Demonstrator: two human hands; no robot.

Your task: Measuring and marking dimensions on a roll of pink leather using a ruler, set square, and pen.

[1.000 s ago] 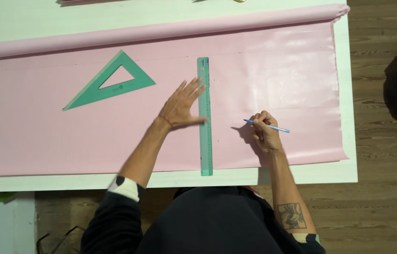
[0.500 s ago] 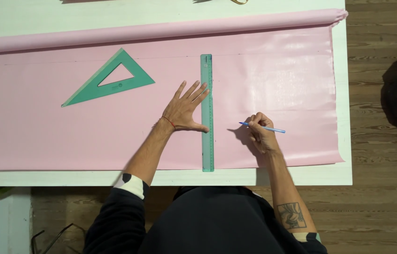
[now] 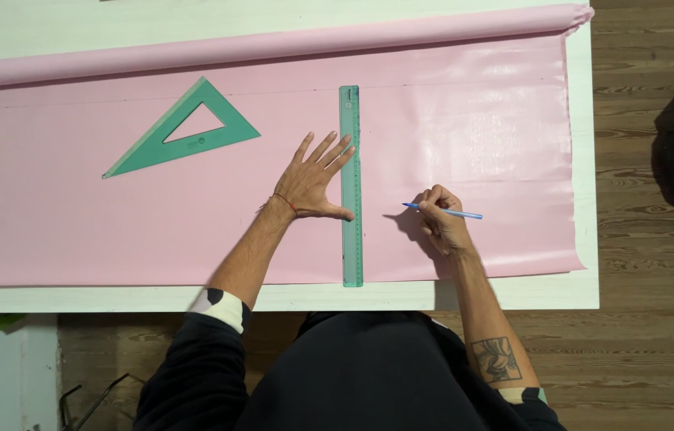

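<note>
Our left hand [image 3: 313, 183], fingers spread, pins the stiff, slippery green ruler [image 3: 350, 187] flat; right hand [image 3: 442, 223] pinches a light blue pen [image 3: 447, 212].

Pink sheet [image 3: 472, 136]: glossy, smooth, paper-like, partly rolled. Long ruler [image 3: 351, 191] and set square [image 3: 185, 136]: translucent green plastic. Pen [image 3: 445, 211]: blue plastic. Surface [image 3: 584, 287]: matt white. Floor [image 3: 648, 335]: grained wood.

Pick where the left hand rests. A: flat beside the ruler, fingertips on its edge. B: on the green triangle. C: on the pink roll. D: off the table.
A: the left hand lies flat on the pink sheet, fingertips against the ruler, well apart from the triangle.
</note>
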